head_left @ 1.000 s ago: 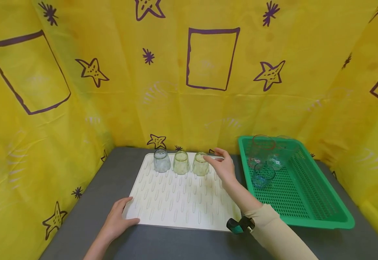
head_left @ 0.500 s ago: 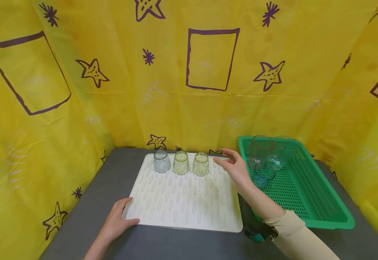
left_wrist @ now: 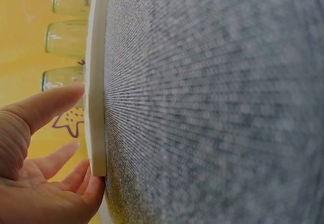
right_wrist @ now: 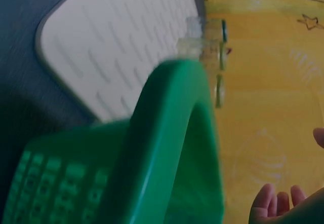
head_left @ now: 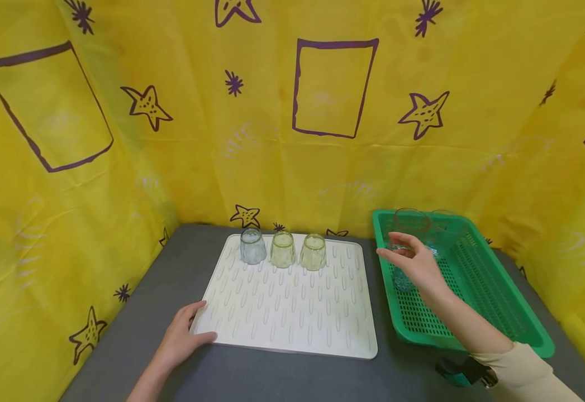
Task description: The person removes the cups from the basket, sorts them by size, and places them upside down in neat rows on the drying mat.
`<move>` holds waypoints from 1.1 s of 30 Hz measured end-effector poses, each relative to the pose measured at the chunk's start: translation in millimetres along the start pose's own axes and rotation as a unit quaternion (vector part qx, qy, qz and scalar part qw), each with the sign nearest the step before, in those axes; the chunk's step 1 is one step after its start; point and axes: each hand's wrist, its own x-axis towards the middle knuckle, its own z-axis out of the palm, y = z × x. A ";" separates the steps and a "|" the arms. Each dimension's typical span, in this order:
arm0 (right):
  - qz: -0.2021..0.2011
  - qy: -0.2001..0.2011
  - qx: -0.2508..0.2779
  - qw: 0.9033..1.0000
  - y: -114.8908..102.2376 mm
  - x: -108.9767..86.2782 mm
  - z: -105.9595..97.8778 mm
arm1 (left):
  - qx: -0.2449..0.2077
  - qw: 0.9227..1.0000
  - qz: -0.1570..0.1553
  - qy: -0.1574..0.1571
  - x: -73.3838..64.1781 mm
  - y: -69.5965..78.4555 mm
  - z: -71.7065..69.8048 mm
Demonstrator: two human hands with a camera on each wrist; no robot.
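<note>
My left hand (head_left: 181,335) holds the front left corner of a white ribbed drying mat (head_left: 292,312), thumb at the front edge and fingers at the side. In the left wrist view the thumb touches the mat's edge. Along the mat's far side stand a pale blue glass (head_left: 253,247) and two green glasses, the middle one (head_left: 283,250) and the right one (head_left: 313,253). My right hand (head_left: 418,271) hangs over the left side of a green plastic basket (head_left: 488,301), thumb and fingers apart, holding nothing. Below it a blue glass (head_left: 403,281) is partly hidden.
Farther back in the basket are a red-rimmed glass (head_left: 413,220) and a clear glass (head_left: 445,226), partly covered by the hand. The basket's raised rim (right_wrist: 167,112) runs beside the mat. A yellow patterned cloth (head_left: 332,167) surrounds the dark table (head_left: 272,379).
My right hand has moved right, from beside the right green glass to over the basket. The left hand keeps its place at the mat's corner. The view has shifted slightly.
</note>
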 end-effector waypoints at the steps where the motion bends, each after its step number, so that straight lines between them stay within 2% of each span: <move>1: -0.001 0.000 -0.009 1.000 2.4 -0.5 -6.0 | -0.006 1.000 -0.002 0.001 0.1 -0.2 -0.1; 9: -0.004 -0.002 -0.098 0.995 20.8 -1.1 -39.5 | -0.045 0.999 -0.022 0.009 1.0 -0.3 -0.7; 21: -0.010 -0.010 -0.158 0.987 37.8 6.3 -57.7 | -0.069 0.996 -0.053 0.003 1.2 -2.9 0.6; 27: -0.013 -0.046 -0.222 0.974 45.3 15.9 -63.4 | -0.077 0.995 -0.069 -0.003 2.3 -3.5 0.1; 33: -0.012 -0.075 -0.268 0.960 49.8 19.5 -66.3 | -0.082 0.994 -0.072 -0.010 3.8 -3.6 0.0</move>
